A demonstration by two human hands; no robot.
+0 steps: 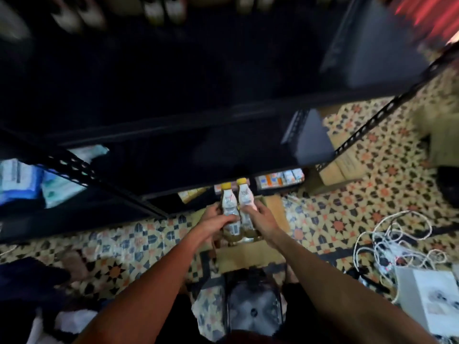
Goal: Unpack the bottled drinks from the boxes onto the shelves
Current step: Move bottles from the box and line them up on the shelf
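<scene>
— Both forearms reach forward from the bottom of the view. What do the hands hold?

— Left hand point(215, 220) is wrapped around one bottle point(229, 209); right hand point(260, 218) is wrapped around a second bottle point(244, 207). The two bottles touch side by side, upright, above an open cardboard box point(250, 256) on the patterned tile floor point(139, 242).

— How do the bottles look?

— Yellow caps, pale label wraps, brownish drink at the base. The label writing is too blurred to read.

— What surrounds the box?

— Just beyond it stands a black metal shelf unit point(173, 115), its lower shelf edge right behind the bottle caps. Small packets point(280, 178) sit low in the unit beyond the box. Right of the box lie tangled white cables point(397, 239); more cartons point(340, 167) stand beyond and to the right.
</scene>
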